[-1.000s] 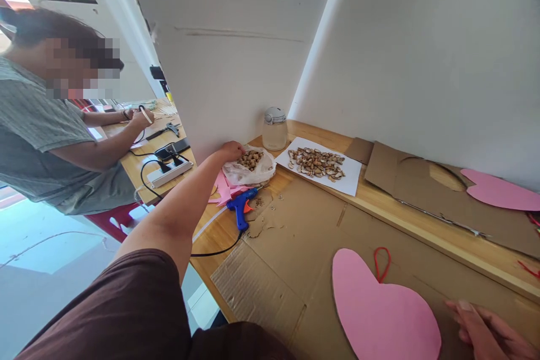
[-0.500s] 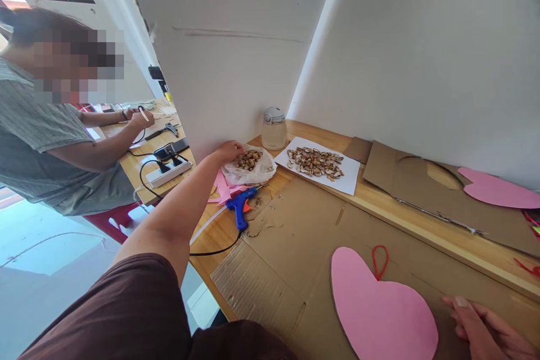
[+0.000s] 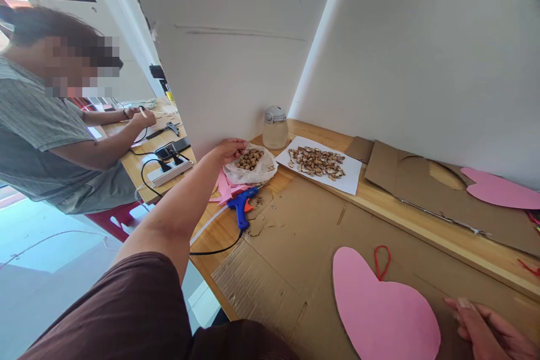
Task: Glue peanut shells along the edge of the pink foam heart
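Observation:
My left hand (image 3: 230,149) reaches far across the table to a clear plastic bag of brown nuts (image 3: 252,161). Its curled fingers sit at the bag's left rim; whether they pinch a nut or the plastic is too small to tell. My right hand (image 3: 485,329) lies flat, holding nothing, on the cardboard sheet (image 3: 295,236) at the bottom right. Its fingertips are just right of a large pink foam heart (image 3: 382,309). A red cord loop (image 3: 382,261) lies at the heart's top edge.
A blue glue gun (image 3: 241,206) with a black cable lies below the bag, over pink scraps. White paper with nut shells (image 3: 320,163), a lidded jar (image 3: 274,126), cut cardboard (image 3: 422,180) and a second pink heart (image 3: 500,191) line the back. A person works at the left table by a power strip (image 3: 169,171).
My left hand has lifted slightly at the bag's rim and the bag's edge has shifted with it. My right hand has hardly moved.

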Tool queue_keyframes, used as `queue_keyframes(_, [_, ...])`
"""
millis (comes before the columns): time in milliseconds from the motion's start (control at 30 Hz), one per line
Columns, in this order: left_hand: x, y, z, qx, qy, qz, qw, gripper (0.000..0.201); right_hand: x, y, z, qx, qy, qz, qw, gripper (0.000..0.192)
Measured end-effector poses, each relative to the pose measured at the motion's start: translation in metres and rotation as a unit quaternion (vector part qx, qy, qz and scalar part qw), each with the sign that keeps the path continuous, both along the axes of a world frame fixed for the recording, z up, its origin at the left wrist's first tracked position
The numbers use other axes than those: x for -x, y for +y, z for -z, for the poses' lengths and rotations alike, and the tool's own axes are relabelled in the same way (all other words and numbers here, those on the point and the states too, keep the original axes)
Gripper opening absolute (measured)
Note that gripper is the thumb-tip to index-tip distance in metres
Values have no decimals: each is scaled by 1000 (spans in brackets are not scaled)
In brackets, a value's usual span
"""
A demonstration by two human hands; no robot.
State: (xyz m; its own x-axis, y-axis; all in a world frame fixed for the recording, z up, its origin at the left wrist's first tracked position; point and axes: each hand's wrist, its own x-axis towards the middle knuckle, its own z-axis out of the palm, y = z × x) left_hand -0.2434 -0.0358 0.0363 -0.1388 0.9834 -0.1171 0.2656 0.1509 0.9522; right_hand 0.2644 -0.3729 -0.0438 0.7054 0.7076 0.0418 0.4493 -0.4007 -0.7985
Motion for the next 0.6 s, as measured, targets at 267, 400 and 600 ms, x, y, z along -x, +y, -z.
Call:
queue_keyframes(267, [-21,17,12,21,202,-36,978,34,-3,-1,3,-12,58,18,998,16])
queue_keyframes(400, [-25,17,13,28,206,-32,978,37,-3,-2,-1,-7,67,10,998,16])
queue_keyframes(600, [-16,7,8,37,66,-8,997,22,2,-3,-3,-21,60,18,998,15])
